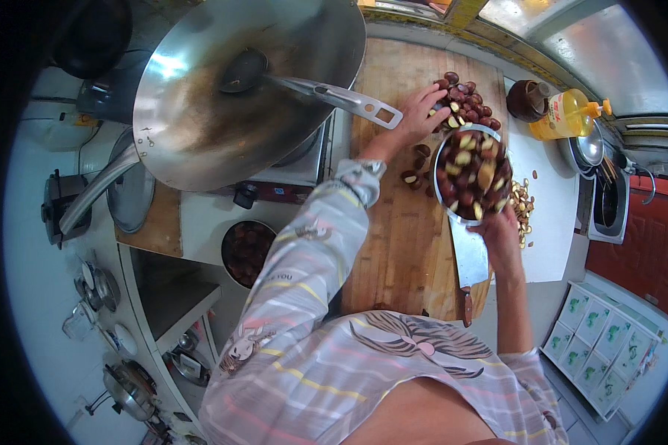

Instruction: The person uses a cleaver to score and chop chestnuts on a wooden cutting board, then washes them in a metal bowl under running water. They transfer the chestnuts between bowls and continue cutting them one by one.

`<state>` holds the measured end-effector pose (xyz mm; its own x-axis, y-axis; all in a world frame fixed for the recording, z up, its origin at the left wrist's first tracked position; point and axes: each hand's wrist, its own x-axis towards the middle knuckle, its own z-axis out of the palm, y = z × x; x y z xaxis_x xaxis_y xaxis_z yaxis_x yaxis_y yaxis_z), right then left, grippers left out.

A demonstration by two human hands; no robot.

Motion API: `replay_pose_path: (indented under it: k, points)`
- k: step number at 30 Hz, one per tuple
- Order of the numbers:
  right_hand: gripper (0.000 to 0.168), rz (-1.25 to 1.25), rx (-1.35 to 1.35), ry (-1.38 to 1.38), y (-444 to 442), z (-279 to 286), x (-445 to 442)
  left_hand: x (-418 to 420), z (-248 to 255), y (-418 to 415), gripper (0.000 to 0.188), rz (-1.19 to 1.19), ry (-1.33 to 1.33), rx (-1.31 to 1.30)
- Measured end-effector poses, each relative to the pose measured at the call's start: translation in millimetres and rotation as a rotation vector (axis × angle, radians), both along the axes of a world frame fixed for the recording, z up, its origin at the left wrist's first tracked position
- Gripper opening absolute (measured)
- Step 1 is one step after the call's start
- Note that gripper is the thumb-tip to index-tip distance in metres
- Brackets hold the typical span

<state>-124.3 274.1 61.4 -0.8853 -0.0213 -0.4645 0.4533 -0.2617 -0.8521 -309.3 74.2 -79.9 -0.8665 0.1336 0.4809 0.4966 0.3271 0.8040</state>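
Note:
My right hand (498, 236) grips the near side of a round metal bowl (438, 181), tilted so its mouth shows. Brown chestnuts with pale cut faces (473, 172) fill it. My left hand (420, 114), fingers apart, rests against the left side of a chestnut pile (470, 105) at the far end of the wooden cutting board (392, 239). Several loose chestnuts (414, 177) lie left of the bowl. A cleaver (472, 261) is flat on the board's right edge, its blade partly hidden under the bowl. Small cut pieces (523, 206) are heaped right of the board.
A large wok (195, 122) holding a ladle (245, 72) stands over the stove at left. Below it is a container of dark chestnuts (247, 250). At the right back are a brown jar (526, 101), a yellow pump bottle (562, 115) and a sink (615, 214).

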Motion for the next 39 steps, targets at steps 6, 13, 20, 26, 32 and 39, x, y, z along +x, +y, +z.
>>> replay_pose_path:
  k: [6,13,20,26,32,39]
  points:
    - [0.044,0.119,-0.041,0.096,-32,-14,-112,116,30,-30,0.050,0.218,-0.134,0.065]
    - [0.031,0.147,-0.252,0.020,-86,-64,-208,242,39,-44,0.055,0.155,-0.216,-0.171]
    - [0.011,0.160,-0.330,0.057,-128,-105,-234,317,36,-49,0.054,0.065,-0.364,-0.223]
    - [0.023,0.246,-0.457,0.068,-65,-136,-246,323,32,-46,0.042,0.029,-0.328,-0.213]
    - [0.036,0.291,0.201,0.278,-6,-32,-76,348,44,-40,0.031,-0.274,-0.250,-0.268]
    - [0.025,0.065,0.745,0.150,105,-67,154,373,38,-45,0.032,-0.253,-0.244,-0.362]
